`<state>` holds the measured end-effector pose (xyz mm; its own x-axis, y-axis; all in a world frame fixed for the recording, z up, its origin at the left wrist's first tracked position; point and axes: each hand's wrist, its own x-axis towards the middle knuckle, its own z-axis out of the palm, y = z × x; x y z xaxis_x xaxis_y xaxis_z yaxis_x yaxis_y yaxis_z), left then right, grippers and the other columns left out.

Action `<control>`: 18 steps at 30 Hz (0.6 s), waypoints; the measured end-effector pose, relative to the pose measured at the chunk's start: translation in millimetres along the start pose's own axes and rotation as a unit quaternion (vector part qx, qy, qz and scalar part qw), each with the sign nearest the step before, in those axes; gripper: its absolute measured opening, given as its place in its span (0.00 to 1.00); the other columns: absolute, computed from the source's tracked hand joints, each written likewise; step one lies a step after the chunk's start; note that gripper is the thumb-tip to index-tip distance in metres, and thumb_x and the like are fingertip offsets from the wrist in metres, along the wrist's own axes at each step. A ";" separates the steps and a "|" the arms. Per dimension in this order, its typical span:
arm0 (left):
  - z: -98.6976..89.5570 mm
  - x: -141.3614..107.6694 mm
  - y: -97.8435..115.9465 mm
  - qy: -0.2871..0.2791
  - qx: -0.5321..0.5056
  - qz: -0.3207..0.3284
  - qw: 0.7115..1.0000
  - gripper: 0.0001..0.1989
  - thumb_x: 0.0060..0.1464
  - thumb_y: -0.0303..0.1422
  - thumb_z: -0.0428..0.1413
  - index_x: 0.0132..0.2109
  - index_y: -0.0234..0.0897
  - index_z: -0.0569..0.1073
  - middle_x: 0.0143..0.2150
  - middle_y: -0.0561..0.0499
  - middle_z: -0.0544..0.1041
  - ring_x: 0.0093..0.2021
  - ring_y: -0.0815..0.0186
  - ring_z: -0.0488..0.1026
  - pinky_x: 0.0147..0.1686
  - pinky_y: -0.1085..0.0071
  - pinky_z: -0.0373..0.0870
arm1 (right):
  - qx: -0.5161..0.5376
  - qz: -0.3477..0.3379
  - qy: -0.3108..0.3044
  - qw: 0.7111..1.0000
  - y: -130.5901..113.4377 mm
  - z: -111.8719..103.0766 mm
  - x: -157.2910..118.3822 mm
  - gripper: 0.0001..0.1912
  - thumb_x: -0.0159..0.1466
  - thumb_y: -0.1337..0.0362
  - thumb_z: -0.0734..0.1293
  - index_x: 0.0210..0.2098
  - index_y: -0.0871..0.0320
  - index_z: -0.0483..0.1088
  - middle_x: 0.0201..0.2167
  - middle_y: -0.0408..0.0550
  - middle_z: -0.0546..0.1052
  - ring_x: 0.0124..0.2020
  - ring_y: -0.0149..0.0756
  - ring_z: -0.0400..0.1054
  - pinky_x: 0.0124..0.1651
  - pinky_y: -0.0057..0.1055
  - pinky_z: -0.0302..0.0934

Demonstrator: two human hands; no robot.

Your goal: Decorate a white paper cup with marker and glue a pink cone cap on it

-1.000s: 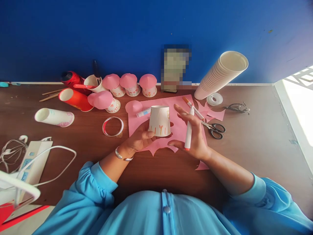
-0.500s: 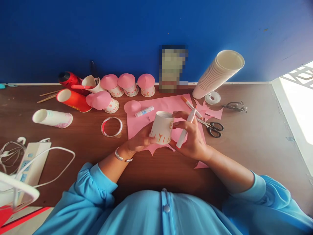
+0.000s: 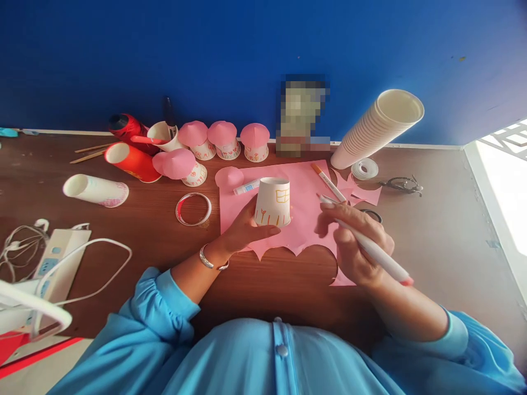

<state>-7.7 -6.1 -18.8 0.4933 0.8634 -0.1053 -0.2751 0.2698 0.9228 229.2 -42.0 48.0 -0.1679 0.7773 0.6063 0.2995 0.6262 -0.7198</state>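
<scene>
My left hand (image 3: 247, 227) grips a white paper cup (image 3: 272, 200), its base held at the thumb side. A yellow window outline and small red and yellow strokes are drawn on the cup's side. In my right hand (image 3: 360, 236) is a white marker (image 3: 376, 253), its tip pointing left towards the cup but apart from it. Under both hands lies a pink paper sheet (image 3: 308, 236) with scalloped cut edges. A glue stick (image 3: 246, 187) and an orange-capped marker (image 3: 328, 182) rest on the sheet. My right hand partly hides the scissors (image 3: 373, 215).
Cups with pink cone roofs (image 3: 255, 141) stand along the back. A tall stack of paper cups (image 3: 376, 129) leans at the right, beside a white tape roll (image 3: 364, 168) and glasses (image 3: 401, 185). Left are a tape ring (image 3: 193, 209), a lying cup (image 3: 96, 190) and a power strip (image 3: 63, 258).
My right hand has moved right, away from the cup, and the marker has swung round so its tip points left. The cup has turned, bringing the yellow window into full view.
</scene>
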 end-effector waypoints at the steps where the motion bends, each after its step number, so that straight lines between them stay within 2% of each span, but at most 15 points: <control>1: -0.2 0.4 -0.1 0.004 0.002 0.002 1.000 0.40 0.49 0.43 0.76 0.66 0.44 0.72 0.63 0.40 0.80 0.63 0.43 0.77 0.59 0.51 0.75 | 0.005 0.016 -0.007 1.000 -6.7 -2.2 -2.3 0.17 0.78 0.60 0.64 0.62 0.50 0.77 0.30 0.44 0.77 0.28 0.35 0.72 0.33 0.36 0.72; 3: 1.0 0.8 0.7 0.001 0.000 0.001 1.000 0.40 0.49 0.44 0.76 0.65 0.43 0.73 0.62 0.40 0.80 0.63 0.43 0.77 0.58 0.51 0.76 | 0.023 0.035 -0.005 0.999 -18.5 -3.7 -9.3 0.14 0.77 0.61 0.66 0.57 0.53 0.81 0.31 0.45 0.77 0.29 0.35 0.74 0.32 0.35 0.70; 6: 5.2 0.2 2.5 -0.019 -0.006 -0.005 1.000 0.39 0.49 0.43 0.76 0.64 0.43 0.73 0.60 0.40 0.81 0.62 0.45 0.78 0.57 0.53 0.76 | 0.061 0.095 -0.014 0.994 -27.8 2.0 -22.1 0.12 0.73 0.70 0.69 0.53 0.54 0.79 0.33 0.45 0.82 0.33 0.36 0.79 0.36 0.34 0.74; 8: 8.4 -0.7 3.3 -0.035 -0.012 -0.007 0.999 0.36 0.49 0.41 0.76 0.63 0.42 0.74 0.58 0.42 0.82 0.60 0.47 0.79 0.56 0.54 0.76 | 0.104 0.155 0.017 0.982 -27.2 9.1 -27.9 0.11 0.72 0.72 0.69 0.51 0.54 0.75 0.34 0.44 0.83 0.35 0.36 0.81 0.38 0.34 0.76; 9: 9.8 -1.1 3.6 -0.040 -0.016 -0.009 0.999 0.34 0.49 0.40 0.76 0.61 0.42 0.75 0.56 0.42 0.83 0.58 0.48 0.80 0.55 0.55 0.76 | 0.125 0.163 0.031 0.978 -25.2 12.7 -28.9 0.09 0.71 0.72 0.69 0.48 0.53 0.74 0.33 0.43 0.83 0.35 0.36 0.81 0.38 0.35 0.76; 12: 12.5 -1.0 4.9 -0.040 -0.023 -0.018 0.999 0.28 0.50 0.40 0.75 0.55 0.40 0.78 0.51 0.43 0.84 0.54 0.50 0.81 0.54 0.56 0.77 | 0.163 0.150 0.025 0.975 -15.1 21.0 -23.2 0.07 0.70 0.73 0.69 0.43 0.54 0.72 0.35 0.44 0.81 0.32 0.35 0.80 0.33 0.33 0.74; 15: 12.6 1.2 6.9 -0.035 -0.038 -0.003 0.999 0.25 0.50 0.40 0.75 0.53 0.39 0.80 0.49 0.45 0.85 0.51 0.52 0.81 0.51 0.58 0.76 | 0.148 0.088 0.006 0.985 -4.3 26.0 -8.9 0.08 0.69 0.73 0.70 0.40 0.54 0.70 0.30 0.42 0.79 0.27 0.32 0.75 0.28 0.30 0.68; 18: 10.8 3.3 8.4 -0.016 -0.055 0.009 0.998 0.23 0.51 0.39 0.74 0.52 0.40 0.80 0.47 0.46 0.85 0.49 0.56 0.81 0.51 0.60 0.76 | 0.131 0.042 -0.006 0.990 4.2 31.2 2.3 0.08 0.69 0.72 0.69 0.40 0.53 0.69 0.30 0.42 0.77 0.27 0.32 0.73 0.28 0.30 0.67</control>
<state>0.5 -5.6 -7.4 0.5130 0.8550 -0.0761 -0.3713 0.3010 0.8784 200.8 -35.6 35.8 -0.1649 0.8273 0.5370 0.0587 0.5518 -0.8319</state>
